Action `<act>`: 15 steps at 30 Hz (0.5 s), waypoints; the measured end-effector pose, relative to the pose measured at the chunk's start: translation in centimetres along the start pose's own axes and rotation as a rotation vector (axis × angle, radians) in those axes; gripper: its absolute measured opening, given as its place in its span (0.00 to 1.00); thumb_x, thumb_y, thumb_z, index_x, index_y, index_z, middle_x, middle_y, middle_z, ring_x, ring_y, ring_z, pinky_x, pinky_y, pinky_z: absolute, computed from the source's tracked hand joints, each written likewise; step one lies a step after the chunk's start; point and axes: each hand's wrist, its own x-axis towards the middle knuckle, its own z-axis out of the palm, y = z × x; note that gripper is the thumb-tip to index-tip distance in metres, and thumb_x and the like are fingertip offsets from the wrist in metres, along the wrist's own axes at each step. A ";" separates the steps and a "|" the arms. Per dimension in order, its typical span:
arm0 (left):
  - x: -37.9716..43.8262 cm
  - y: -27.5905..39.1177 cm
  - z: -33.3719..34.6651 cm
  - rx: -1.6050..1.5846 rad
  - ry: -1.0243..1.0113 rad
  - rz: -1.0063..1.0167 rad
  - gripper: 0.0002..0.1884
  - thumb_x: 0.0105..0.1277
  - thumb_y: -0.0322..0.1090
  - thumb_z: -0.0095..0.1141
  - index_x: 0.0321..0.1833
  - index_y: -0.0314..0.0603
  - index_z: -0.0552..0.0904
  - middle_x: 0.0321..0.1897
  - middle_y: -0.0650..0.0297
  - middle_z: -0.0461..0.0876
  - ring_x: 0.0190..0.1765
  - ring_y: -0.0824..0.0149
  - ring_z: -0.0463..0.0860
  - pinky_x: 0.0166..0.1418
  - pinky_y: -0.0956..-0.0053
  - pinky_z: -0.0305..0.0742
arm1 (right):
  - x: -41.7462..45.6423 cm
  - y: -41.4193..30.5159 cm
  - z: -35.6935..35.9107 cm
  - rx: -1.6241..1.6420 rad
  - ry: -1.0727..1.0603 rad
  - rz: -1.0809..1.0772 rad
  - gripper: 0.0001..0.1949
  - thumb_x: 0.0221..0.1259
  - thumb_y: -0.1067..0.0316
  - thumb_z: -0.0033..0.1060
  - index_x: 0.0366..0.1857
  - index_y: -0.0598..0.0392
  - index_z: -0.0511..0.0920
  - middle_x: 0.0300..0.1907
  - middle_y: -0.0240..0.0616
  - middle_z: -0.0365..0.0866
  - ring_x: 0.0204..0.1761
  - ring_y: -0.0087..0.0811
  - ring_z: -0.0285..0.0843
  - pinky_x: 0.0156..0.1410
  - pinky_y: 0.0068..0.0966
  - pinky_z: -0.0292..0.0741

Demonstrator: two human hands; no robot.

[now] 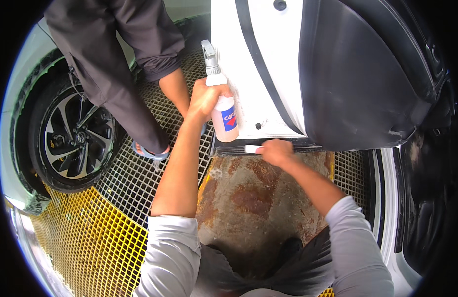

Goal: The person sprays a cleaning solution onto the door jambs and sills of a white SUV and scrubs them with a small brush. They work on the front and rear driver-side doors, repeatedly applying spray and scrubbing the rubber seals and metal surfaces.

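Observation:
My left hand [208, 97] is wrapped around a clear plastic spray bottle [226, 122] with a grey trigger head and pinkish liquid inside. The bottle stands nearly upright in the picture, beside the white inner face of an open car door [266, 100]. At the door's dark lower edge trim [307, 145], my right hand [278, 151] grips a small white object [251, 149], its end sticking out to the left. What kind of object it is cannot be told. A black rubber plug [258, 126] sits on the white metal just above.
At the upper left another person in dark trousers [117, 74] and blue sandals [158, 156] stands close to a car wheel [80, 137]. Grey and yellow floor grating [99, 230] borders a stained concrete strip [258, 208]. The car's door sill [388, 193] runs along the right.

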 end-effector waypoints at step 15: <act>1.3 -1.9 0.3 0.059 0.048 0.147 0.21 0.44 0.34 0.75 0.42 0.27 0.92 0.37 0.49 0.94 0.40 0.56 0.93 0.51 0.63 0.86 | 2.8 -15.9 5.1 0.002 0.230 -0.261 0.27 0.82 0.39 0.57 0.47 0.55 0.91 0.40 0.50 0.95 0.44 0.56 0.95 0.49 0.53 0.87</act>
